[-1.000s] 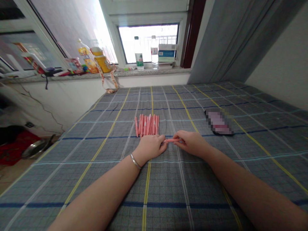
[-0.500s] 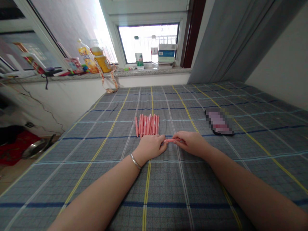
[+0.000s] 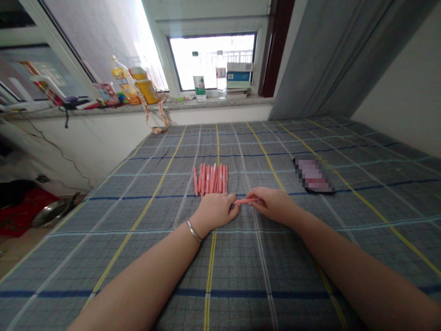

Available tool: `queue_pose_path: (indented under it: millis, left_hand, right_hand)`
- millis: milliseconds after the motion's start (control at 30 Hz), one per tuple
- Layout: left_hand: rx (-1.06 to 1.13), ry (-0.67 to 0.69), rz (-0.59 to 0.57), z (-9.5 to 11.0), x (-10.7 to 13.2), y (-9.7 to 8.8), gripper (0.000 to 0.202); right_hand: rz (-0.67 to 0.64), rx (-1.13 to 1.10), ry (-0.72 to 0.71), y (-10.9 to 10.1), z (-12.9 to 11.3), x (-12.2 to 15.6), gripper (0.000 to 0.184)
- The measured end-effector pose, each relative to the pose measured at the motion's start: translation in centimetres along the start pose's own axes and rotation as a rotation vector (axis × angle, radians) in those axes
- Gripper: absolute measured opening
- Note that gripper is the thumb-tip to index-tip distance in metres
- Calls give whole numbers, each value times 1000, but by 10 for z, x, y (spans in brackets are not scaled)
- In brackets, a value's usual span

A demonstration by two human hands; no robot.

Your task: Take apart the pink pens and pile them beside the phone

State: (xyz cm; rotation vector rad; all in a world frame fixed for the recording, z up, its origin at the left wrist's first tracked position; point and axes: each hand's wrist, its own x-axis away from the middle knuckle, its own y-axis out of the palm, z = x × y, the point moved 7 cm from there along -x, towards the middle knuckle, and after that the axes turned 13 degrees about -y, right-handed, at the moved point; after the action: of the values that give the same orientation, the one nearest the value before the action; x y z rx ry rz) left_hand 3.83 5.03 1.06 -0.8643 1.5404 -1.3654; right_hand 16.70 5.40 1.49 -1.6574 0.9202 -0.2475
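Note:
A slim pink stick (image 3: pixel 244 201) lies sideways between my two hands, just above the checked cloth. My left hand (image 3: pixel 218 208), with a silver bangle at the wrist, is closed and pinches the stick's left end between thumb and forefinger. The other end is gripped by my right hand (image 3: pixel 274 203), whose fingers curl round it and hide its tip. Several more pink sticks (image 3: pixel 211 178) lie side by side in a row just beyond my left hand, some with small white labels. My left knuckles cover the near ends of a few.
A phone-like thing with a dark edge (image 3: pixel 312 175), blurred over, lies to the right on the checked cloth (image 3: pixel 144 257). Along the windowsill (image 3: pixel 186 105) stand a green-capped bottle (image 3: pixel 199 76), a clear bottle (image 3: pixel 221 76), stacked boxes (image 3: pixel 238 79) and a yellow strapped bottle (image 3: pixel 146 86).
My right fingers have shifted very slightly on the stick. My left hand and the row of sticks are unchanged.

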Motion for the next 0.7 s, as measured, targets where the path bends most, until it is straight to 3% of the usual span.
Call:
queue_pose_path:
  millis: [300, 700]
  left_hand:
    - [7, -27, 26, -1, 0, -3, 39]
    - [3, -109, 80, -8, -1, -11, 59]
  right_hand:
    - [27, -23, -6, -3, -3, 0, 17]
    - [145, -119, -18, -11, 1, -1, 16]
